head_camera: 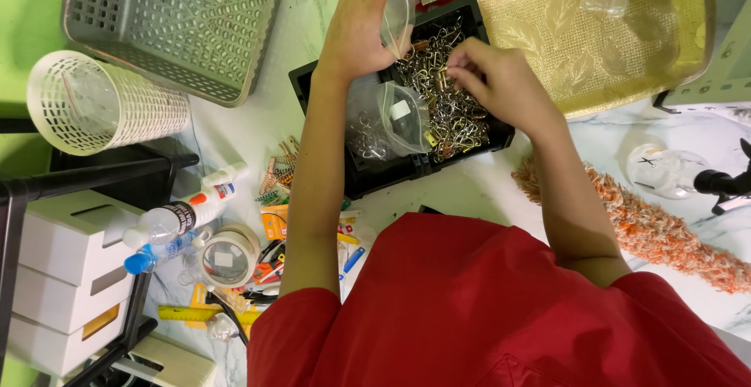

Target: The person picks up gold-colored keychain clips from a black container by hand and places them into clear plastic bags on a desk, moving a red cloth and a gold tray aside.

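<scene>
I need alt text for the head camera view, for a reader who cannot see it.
Seen from above, a person in a red shirt holds a small clear plastic bag with the left hand while the right hand picks among small metal hooks in a black tray. A grey basket, a white mesh cylinder and scattered stationery lie to the left.

we note a white marbled tabletop (469,191) under bright, even light. a green floor (23,19) shows at left, beside stacked white drawers (55,277). a gold woven chair seat (610,35) sits top right.
</scene>
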